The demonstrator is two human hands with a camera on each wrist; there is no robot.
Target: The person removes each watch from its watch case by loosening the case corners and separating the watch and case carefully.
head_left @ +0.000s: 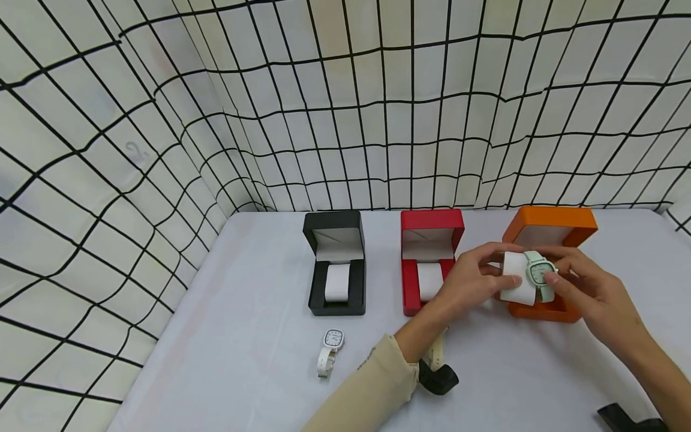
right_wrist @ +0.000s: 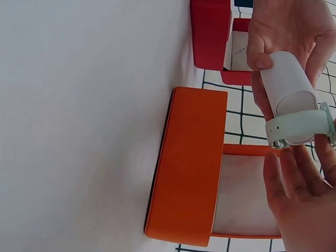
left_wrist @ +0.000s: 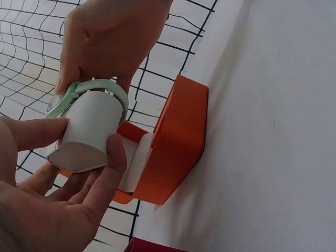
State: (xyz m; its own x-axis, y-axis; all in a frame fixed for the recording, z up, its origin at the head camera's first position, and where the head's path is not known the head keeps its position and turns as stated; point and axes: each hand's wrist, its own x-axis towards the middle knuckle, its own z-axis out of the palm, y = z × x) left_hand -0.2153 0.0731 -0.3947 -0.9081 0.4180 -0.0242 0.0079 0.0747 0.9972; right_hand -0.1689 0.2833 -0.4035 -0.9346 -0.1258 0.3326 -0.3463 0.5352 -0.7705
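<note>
My left hand [head_left: 477,276] pinches one end of a white watch cushion [head_left: 515,277], with its thumb and fingers on opposite sides. Around the cushion's other end loops a mint-green watch [head_left: 540,273], its square dial facing up. My right hand [head_left: 591,288] holds the watch, the thumb at the dial and the fingers behind the strap. Both hands are above the opened orange box [head_left: 550,225], whose lid stands up at the back. In the left wrist view, the mint strap [left_wrist: 100,84] arches over the cushion [left_wrist: 92,123].
A black box [head_left: 337,306] and a red box [head_left: 432,219] stand open to the left, each with a white cushion inside. A white watch [head_left: 330,348] lies before the black box. A cream watch strap [head_left: 436,354] shows beside my left forearm. Black wire mesh [head_left: 378,114] encloses the table.
</note>
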